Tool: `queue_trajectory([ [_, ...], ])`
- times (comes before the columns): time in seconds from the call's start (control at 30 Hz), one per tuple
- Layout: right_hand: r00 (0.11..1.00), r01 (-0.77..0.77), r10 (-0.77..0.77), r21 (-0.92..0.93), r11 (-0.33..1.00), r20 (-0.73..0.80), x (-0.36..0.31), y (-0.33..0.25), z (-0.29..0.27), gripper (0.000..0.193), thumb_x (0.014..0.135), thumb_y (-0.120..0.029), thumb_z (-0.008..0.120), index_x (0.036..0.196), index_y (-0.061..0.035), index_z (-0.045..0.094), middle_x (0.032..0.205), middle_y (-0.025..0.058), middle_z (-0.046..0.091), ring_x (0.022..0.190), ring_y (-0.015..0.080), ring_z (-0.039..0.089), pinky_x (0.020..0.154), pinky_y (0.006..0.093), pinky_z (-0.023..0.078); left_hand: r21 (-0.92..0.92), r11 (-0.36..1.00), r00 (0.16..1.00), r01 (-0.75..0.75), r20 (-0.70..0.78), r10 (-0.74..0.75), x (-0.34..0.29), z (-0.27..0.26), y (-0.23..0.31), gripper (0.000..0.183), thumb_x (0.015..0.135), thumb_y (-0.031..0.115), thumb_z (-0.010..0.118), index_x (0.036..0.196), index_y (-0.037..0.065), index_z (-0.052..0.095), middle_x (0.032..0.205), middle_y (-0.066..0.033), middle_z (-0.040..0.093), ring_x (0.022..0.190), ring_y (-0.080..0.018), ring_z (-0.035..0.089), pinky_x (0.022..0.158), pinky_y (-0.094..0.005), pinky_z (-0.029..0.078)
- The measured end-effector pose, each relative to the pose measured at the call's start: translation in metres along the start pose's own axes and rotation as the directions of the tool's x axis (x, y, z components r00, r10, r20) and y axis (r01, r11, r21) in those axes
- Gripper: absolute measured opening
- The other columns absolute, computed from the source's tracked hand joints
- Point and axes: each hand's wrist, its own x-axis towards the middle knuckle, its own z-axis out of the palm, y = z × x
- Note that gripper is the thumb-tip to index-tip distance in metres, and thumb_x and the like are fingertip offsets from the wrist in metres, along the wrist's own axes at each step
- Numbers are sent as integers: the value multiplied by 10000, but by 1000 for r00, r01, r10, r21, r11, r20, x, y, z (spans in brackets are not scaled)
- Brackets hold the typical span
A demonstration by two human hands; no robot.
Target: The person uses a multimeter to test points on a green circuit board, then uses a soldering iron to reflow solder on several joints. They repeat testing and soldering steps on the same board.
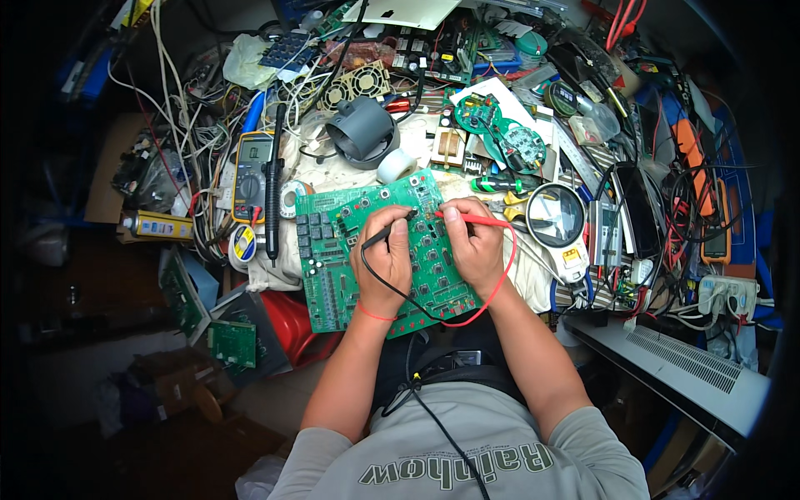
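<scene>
A large green circuit board lies in front of me at the bench's near edge, carrying several relays, chips and push buttons. My left hand is closed round a black test probe, its tip end near the board's upper middle. Closed on a red test probe, my right hand brings its tip end close to the black one. Whether the tips touch the board is too small to tell. Their black and red leads loop across my wrists. A yellow-edged multimeter stands left of the board.
Behind the board are a grey plastic cylinder and a white tape roll. A magnifier lamp lies to the right, near round green boards. A soldering iron lies beside the multimeter. Tangled cables crowd both sides.
</scene>
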Motion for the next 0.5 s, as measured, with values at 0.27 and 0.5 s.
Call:
queue_trajectory([
  [0.27, 997, -66, 66, 1, 998, 51, 2, -2, -2, 154, 1070, -113, 639, 1061, 27, 701, 954, 125, 708, 858, 211, 666, 792, 331, 525, -7, 1000, 1000, -9, 1, 9, 1, 1, -3, 165, 1090, 149, 610, 1119, 19, 708, 1109, -159, 759, 997, -330, 748, 883, -409, 578],
  [0.5, 996, -61, 61, -8, 998, 59, 3, -1, -2, 153, 1070, -109, 638, 1064, 31, 697, 959, 125, 707, 859, 208, 664, 791, 329, 524, -1, 1000, 1000, -7, -1, 7, 3, 1, -2, 173, 1090, 162, 613, 1123, 19, 706, 1107, -158, 760, 993, -335, 747, 880, -407, 578],
])
